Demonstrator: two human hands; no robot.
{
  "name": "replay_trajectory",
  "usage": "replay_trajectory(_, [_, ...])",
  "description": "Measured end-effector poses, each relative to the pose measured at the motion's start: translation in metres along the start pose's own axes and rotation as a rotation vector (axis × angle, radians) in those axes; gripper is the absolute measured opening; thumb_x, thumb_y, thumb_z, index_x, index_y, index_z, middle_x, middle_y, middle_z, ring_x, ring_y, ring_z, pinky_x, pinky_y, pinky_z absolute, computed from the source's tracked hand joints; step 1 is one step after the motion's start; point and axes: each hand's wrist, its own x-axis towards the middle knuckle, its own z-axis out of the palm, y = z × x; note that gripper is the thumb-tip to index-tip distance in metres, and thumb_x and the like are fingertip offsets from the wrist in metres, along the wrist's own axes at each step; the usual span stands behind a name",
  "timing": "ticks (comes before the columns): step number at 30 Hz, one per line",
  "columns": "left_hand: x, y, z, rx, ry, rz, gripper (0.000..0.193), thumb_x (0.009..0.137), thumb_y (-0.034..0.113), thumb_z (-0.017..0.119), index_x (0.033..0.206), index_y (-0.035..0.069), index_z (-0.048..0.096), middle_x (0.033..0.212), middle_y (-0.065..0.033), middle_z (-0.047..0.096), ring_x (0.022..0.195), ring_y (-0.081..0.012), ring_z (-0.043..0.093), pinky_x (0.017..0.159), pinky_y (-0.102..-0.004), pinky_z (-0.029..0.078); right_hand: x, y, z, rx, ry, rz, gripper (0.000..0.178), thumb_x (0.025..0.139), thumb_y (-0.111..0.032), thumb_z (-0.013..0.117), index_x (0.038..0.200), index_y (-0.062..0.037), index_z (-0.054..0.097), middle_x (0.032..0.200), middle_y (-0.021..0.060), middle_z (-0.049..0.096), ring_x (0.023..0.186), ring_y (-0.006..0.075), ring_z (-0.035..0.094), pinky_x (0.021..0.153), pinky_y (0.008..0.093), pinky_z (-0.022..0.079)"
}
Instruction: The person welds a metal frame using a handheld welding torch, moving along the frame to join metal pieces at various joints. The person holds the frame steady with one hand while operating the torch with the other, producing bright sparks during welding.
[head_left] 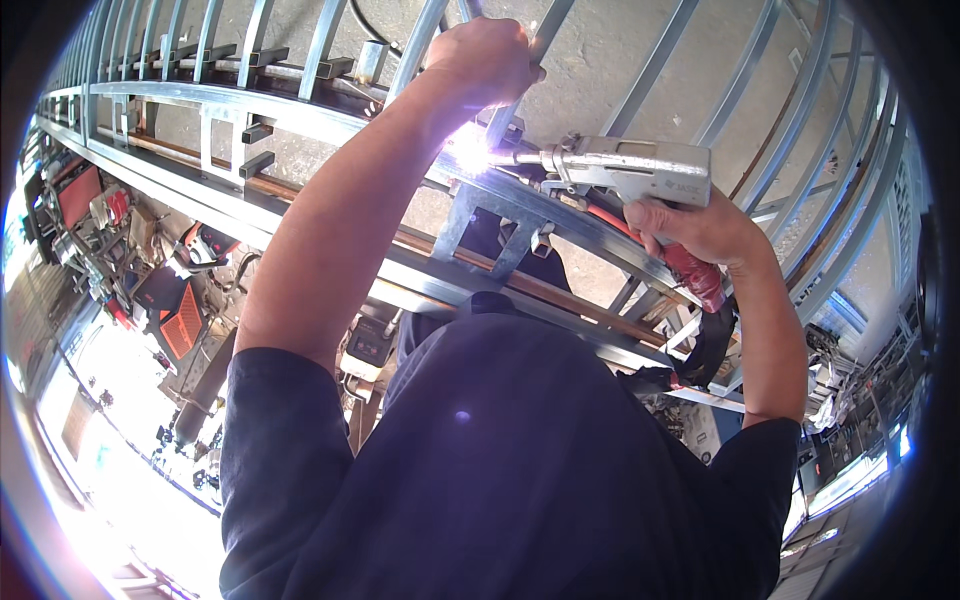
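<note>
My right hand grips a grey welding gun by its handle, which has a red wrap at the lower end. The gun's nozzle points left, and a bright white-violet arc burns at its tip on the joint of the metal frame. Just above that glare, my left hand is closed around an upright metal bar; its fingertips are partly hidden. Beneath both hands runs a long grey metal rail with short cross pieces. Glare hides the weld spot itself.
Rows of parallel metal bars fan out at the far side over a concrete floor. A black cable hangs from the gun's handle. Tools and an orange-and-black case lie at the left. A small grey box sits below my left forearm.
</note>
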Motion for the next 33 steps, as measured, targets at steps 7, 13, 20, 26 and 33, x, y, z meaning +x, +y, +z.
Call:
replay_trajectory(7, [0.002,-0.001,0.004,-0.012,0.030,-0.028,0.045,0.093,0.050,0.074,0.111,0.010,0.079,0.097,-0.0122,0.077,0.095,-0.0300,0.075,0.086,-0.0451,0.058,-0.001,0.006,-0.004,0.005,-0.006,0.031,0.061,0.093,-0.040,0.081,0.138,-0.0034,0.061,0.087,0.0039,0.068,0.065,0.0114,0.063,0.059,0.0284,0.054])
replay_trajectory(13, [0.003,0.001,0.003,0.005,0.026,-0.042,0.044,0.093,0.050,0.074,0.112,0.011,0.079,0.097,-0.0115,0.078,0.096,-0.0297,0.075,0.087,-0.0449,0.058,-0.004,0.005,-0.003,0.014,0.024,0.060,0.066,0.089,-0.045,0.083,0.134,-0.0022,0.063,0.086,0.0033,0.068,0.066,0.0121,0.063,0.061,0.0286,0.054])
replay_trajectory(20, [0.003,0.002,0.001,0.013,0.023,-0.039,0.044,0.092,0.051,0.075,0.112,0.011,0.079,0.095,-0.0114,0.078,0.094,-0.0297,0.076,0.085,-0.0447,0.058,-0.006,0.010,-0.005,0.042,0.028,0.075,0.063,0.088,-0.044,0.084,0.130,-0.0013,0.064,0.085,0.0037,0.068,0.067,0.0128,0.063,0.062,0.0292,0.054])
replay_trajectory(26, [0.010,-0.011,0.005,0.031,0.036,0.038,0.044,0.091,0.050,0.075,0.108,0.010,0.080,0.092,-0.0119,0.077,0.090,-0.0304,0.076,0.082,-0.0451,0.059,-0.006,0.016,-0.009,0.055,0.001,0.069,0.060,0.088,-0.044,0.085,0.125,-0.0010,0.066,0.085,0.0037,0.068,0.067,0.0131,0.064,0.062,0.0293,0.054])
replay_trajectory(33, [0.010,-0.008,0.004,0.048,0.037,0.032,0.043,0.091,0.052,0.074,0.103,0.011,0.080,0.092,-0.0123,0.077,0.092,-0.0321,0.075,0.083,-0.0448,0.058,-0.016,0.022,-0.013,0.029,0.048,0.093,0.055,0.090,-0.038,0.085,0.126,-0.0015,0.066,0.083,0.0044,0.069,0.068,0.0134,0.065,0.063,0.0295,0.055])
